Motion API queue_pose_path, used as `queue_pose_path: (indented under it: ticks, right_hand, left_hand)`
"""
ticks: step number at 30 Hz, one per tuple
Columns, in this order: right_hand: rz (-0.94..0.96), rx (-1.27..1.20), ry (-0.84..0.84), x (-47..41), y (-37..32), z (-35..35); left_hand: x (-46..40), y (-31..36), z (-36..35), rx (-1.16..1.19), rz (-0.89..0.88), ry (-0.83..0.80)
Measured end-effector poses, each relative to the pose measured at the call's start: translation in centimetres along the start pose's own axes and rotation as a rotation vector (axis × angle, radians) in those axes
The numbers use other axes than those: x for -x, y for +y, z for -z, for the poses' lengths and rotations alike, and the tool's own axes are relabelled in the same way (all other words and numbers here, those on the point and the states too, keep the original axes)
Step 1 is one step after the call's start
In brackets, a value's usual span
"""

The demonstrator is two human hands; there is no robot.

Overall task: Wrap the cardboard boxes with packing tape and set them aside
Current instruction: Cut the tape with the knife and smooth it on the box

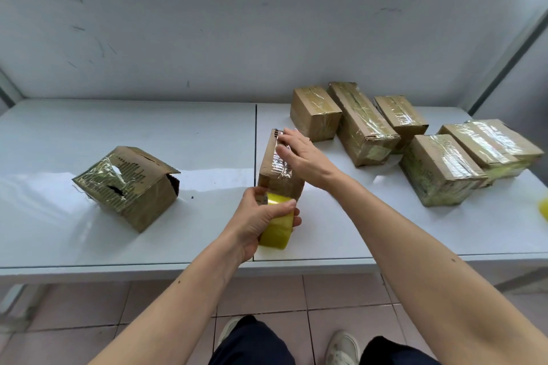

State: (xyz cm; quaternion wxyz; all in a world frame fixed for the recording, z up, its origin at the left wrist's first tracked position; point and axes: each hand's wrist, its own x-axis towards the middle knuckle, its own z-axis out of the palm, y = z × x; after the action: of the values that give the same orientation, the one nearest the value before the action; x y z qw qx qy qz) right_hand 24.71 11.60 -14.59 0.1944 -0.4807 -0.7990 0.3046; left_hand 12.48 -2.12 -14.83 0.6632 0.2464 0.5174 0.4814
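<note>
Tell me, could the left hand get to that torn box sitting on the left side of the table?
Probably yes. The table between the left hand and the torn box is bare, but that hand is gripping the tape roll, so it would have to let go first.

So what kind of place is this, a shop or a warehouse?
Probably a small packing station rather than a shop: a plain white table against a bare wall, a cluster of taped cardboard boxes set aside, and a yellowish tape roll in the left hand.
</note>
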Motion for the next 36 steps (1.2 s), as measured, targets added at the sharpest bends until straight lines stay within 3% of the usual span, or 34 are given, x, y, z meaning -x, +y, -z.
queue_pose_path:
  ticks: [4,8,11,15,18,21,26,28,30,33,36]
  right_hand:
    - [-0.013,0.167,-0.035,1.1,0.6,-0.9]
    - [0.027,-0.104,-0.005,1.3,1.6,-1.1]
    - [0.046,-0.271,-0.144,1.4,4.0,-0.1]
    - [0.126,-0.198,-0.267,0.0,5.6,0.8]
    - [0.198,-0.122,-0.153,-0.4,5.9,0.5]
    - [0.211,-0.251,-0.014,-0.1,5.2,0.3]
    - [0.139,-0.359,0.106,-0.6,4.2,-0.1]
    - [-0.023,-0.574,0.170,-0.6,3.1,-0.1]
    - [-0.182,-0.736,0.160,-0.8,2.5,0.3]
    - [-0.268,-0.656,0.047,-1.0,2.4,0.8]
    - [-0.331,-0.653,-0.009,-1.0,2.2,1.3]
  left_hand:
    - [0.4,-0.2,0.2,-0.040,-0.026,-0.012]
    - [0.4,0.2,1.0,-0.073,-0.021,-0.032]
    - [0.2,0.7,1.9,-0.078,-0.001,-0.067]
    - [0.0,1.0,2.6,-0.058,0.010,-0.094]
    - [0.3,1.6,2.9,-0.076,0.002,-0.126]
    - [1.1,3.1,2.9,-0.045,-0.006,-0.209]
    - [2.5,5.5,2.4,-0.075,-0.025,-0.375]
    - [3.4,5.2,1.7,-0.092,0.014,-0.403]
    - [3.9,3.8,1.0,-0.160,0.068,-0.349]
    - [3.5,1.8,0.8,-0.150,0.069,-0.234]
    - [2.6,1.6,0.5,-0.105,0.046,-0.226]
